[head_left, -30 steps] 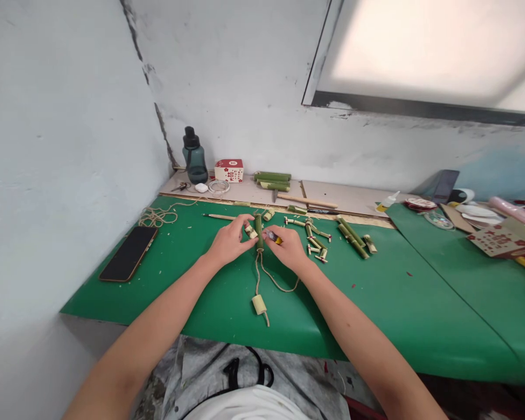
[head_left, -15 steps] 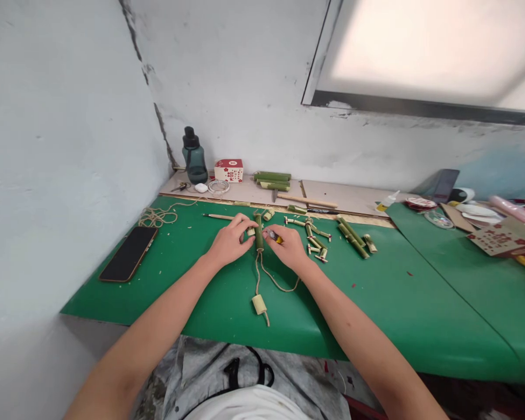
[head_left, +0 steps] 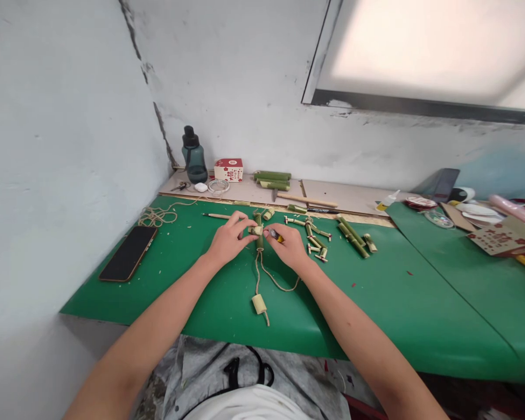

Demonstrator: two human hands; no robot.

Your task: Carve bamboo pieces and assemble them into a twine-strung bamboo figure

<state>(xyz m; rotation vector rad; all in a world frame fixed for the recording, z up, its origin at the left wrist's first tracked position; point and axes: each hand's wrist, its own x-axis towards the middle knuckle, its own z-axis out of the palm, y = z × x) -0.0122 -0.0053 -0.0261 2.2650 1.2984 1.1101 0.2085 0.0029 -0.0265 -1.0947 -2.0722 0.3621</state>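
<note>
My left hand [head_left: 230, 239] is closed, pinching a short pale bamboo piece [head_left: 256, 230] between thumb and fingertips. That piece is held over a green bamboo tube [head_left: 259, 244] lying on the green mat. My right hand [head_left: 287, 242] is closed around a small grey-and-yellow tool [head_left: 278, 238], mostly hidden by the fingers; its fingertips come close to the bamboo piece. Two strands of twine [head_left: 257, 274] run from the tube's near end. One passes through a pale bamboo block [head_left: 259, 304]. Just beyond the tube lies another short bamboo piece [head_left: 268, 214].
To the right lie a small jointed bamboo figure [head_left: 310, 229] and green bamboo sticks [head_left: 352, 238]. A phone [head_left: 129, 253] and coiled twine [head_left: 157, 216] are on the left. Along the back are a bottle [head_left: 194, 156], a hammer [head_left: 306, 200] and a glue bottle [head_left: 387, 201].
The short bamboo piece has been lifted from beside the tube to above it, in my left fingers. My right hand has barely moved.
</note>
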